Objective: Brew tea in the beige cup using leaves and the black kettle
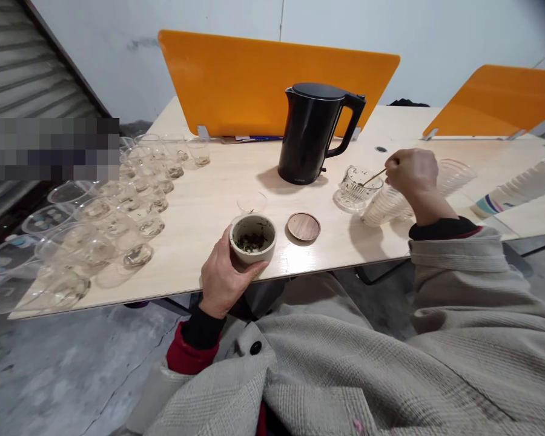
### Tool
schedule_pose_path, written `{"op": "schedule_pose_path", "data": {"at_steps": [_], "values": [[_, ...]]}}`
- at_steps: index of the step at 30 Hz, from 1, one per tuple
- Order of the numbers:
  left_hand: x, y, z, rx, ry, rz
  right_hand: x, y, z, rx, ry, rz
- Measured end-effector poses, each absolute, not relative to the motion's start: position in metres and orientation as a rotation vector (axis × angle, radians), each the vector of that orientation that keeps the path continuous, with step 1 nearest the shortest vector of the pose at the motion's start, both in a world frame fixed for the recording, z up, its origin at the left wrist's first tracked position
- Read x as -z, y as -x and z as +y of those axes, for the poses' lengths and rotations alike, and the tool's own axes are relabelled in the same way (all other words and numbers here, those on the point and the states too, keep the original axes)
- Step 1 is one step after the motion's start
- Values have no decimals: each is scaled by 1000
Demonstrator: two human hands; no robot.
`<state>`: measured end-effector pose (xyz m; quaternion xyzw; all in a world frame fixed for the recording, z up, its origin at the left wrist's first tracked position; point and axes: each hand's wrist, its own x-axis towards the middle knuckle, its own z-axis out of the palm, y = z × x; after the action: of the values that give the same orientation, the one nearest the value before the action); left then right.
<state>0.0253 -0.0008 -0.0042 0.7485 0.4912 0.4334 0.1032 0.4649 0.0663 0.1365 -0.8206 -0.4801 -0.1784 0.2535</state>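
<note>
Head view: the left hand [222,275] wraps the cup [253,238] at the table's [209,206] near edge, thumb and fingers curled round its wall, dark tea leaves lying in the bottom. The cup looks thick-walled, stiff, smooth and breakable, fairly light; its side wall below the rim looks like the safest hold. At two o'clock from the cup, the right hand [412,172] pinches a thin stick [373,177], fingers closed tight on its end, the tip inside a ribbed glass dish [356,188]. The dish looks brittle and slippery. A wooden lid [303,226] lies just right of the cup; the kettle [315,133] stands at twelve o'clock; clear cups [118,230] crowd nine o'clock.
</note>
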Motion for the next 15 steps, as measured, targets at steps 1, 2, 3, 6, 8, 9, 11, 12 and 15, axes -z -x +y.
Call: {"op": "schedule_pose_path", "data": {"at_steps": [1, 2, 3, 6, 8, 9, 11, 12, 15], "values": [[4, -25, -1, -1279, -2208, 1450, -137, -464, 67, 511, 2270, -1289], [4, -25, -1, -1278, -2207, 1452, -137, -462, 68, 498, 2327, -1265], [4, -25, -1, -1279, -2210, 1453, -138, -459, 68, 465, 2372, -1250], [4, -26, 0, -1293, -2227, 1446, -141, -447, 65, 389, 2377, -1335], [3, -25, 0, -1296, -2237, 1435, -143, -439, 63, 343, 2408, -1358], [3, -25, 0, -1293, -2238, 1431, -145, -437, 62, 322, 2433, -1355], [3, -25, 0, -1281, -2235, 1430, -146, -436, 62, 293, 2469, -1321], [3, -25, 0, -1279, -2232, 1433, -146, -437, 63, 278, 2471, -1302], [3, -25, 0, -1284, -2228, 1443, -143, -449, 69, 307, 2369, -1312]]}}
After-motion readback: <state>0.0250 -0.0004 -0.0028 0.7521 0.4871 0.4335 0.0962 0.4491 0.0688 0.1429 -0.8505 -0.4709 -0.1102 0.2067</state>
